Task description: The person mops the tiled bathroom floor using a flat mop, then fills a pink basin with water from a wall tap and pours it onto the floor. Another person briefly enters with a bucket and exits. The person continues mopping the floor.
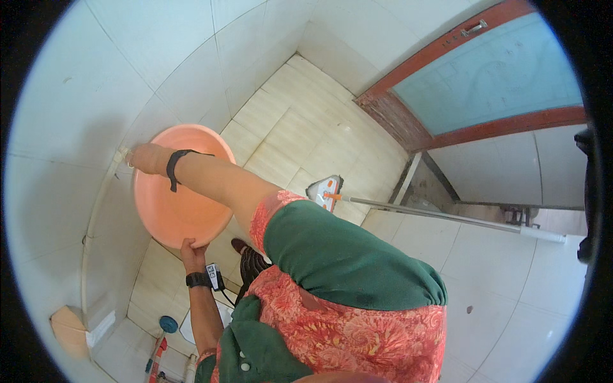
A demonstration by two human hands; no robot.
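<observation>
My left hand grips the near rim of a large orange-pink plastic basin, its thumb over the edge. A black watch band with a small wired device is on that wrist. My right hand reaches across the basin's far side to a tap fitting on a pale wall pipe, with its fingers closed around it and partly hidden. A black strap circles the right forearm near the wrist. The basin is tilted against the tiled wall, and no contents are plain to see inside.
A triangular mop head rests on the tiled floor, its long pole slanting right. A red-framed glazed door is at upper right. Long-handled tools, one with a blue round head, stand at lower left near a cardboard-coloured object.
</observation>
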